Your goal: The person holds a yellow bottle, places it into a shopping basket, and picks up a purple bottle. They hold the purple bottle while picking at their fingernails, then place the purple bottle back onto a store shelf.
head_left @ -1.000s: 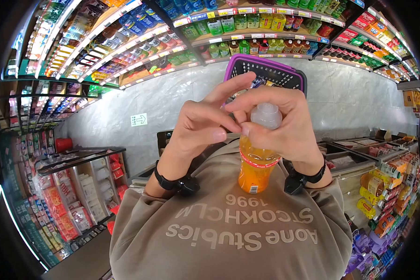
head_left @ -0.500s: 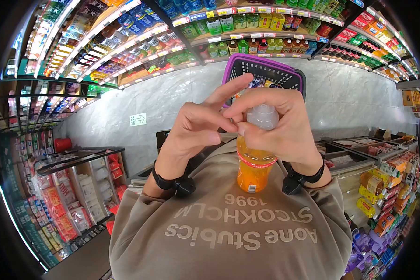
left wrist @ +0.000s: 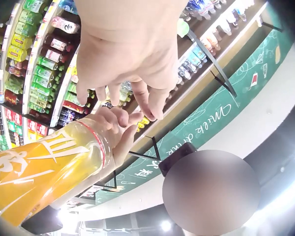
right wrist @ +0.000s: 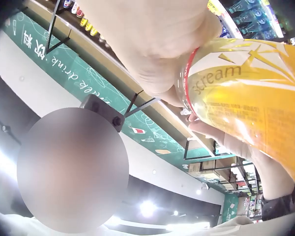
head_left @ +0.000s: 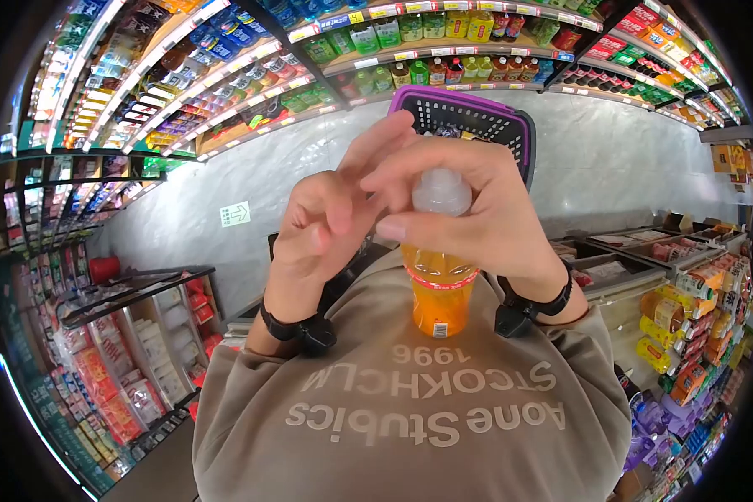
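My right hand (head_left: 498, 213) grips an orange drink bottle (head_left: 439, 309) near its neck, thumb and fingers curled round it below a cloudy domed cap (head_left: 442, 192). The bottle stands upright in front of my chest, its base close to the shirt. A red ring and the word "scream" show on the bottle (right wrist: 246, 88) in the right wrist view. My left hand (head_left: 318, 217) is just left of the neck, index finger extended and the others loosely bent. In the left wrist view, the left hand (left wrist: 130, 54) hangs over the bottle's neck end, with nothing visible between its fingers.
A purple-rimmed black shopping basket (head_left: 468, 99) with packets inside sits on the grey floor (head_left: 309, 159) beyond my hands. Drink shelves (head_left: 443, 50) curve across the back. A bin of packets (head_left: 151, 343) is at left; low cases (head_left: 619, 259) and hanging goods (head_left: 686, 335) are at right.
My left hand has drawn left, away from the right thumb and the bottle's neck, which its fingertips were close to before. The right hand keeps its grip. The head view has shifted slightly.
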### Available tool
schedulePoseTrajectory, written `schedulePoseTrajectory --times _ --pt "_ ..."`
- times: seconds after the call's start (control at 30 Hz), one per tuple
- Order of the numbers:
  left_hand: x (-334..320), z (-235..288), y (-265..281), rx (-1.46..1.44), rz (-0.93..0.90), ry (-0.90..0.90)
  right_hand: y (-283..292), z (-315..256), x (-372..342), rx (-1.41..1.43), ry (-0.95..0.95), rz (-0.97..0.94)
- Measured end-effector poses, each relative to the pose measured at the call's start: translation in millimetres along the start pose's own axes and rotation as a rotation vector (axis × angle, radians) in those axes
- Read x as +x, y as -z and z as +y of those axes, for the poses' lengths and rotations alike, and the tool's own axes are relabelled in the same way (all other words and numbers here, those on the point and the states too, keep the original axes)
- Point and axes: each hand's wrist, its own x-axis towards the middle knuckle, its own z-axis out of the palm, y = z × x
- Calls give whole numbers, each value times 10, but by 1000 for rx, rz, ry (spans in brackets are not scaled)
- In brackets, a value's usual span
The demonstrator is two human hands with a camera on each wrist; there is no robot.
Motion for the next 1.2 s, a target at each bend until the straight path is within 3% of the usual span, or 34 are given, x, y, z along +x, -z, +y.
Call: schedulePoseTrajectory --times 0.1,0.43,0.7,1.0,1.2 --pt "-2 -46 -19 -17 -5 19 0 -51 -15 -120 19 -41" --pt "-45 -62 8 -3 -19 46 -38 -20 -13 -24 9 -23" --pt "55 -223 168 -237 -305 -118 -56 -94 28 -10 53 -26" --pt "5 -75 -31 -18 -25 13 -3 -59 34 -74 61 -12" --pt "53 -56 -31 107 8 -39 24 -41 2 -29 -30 -25"
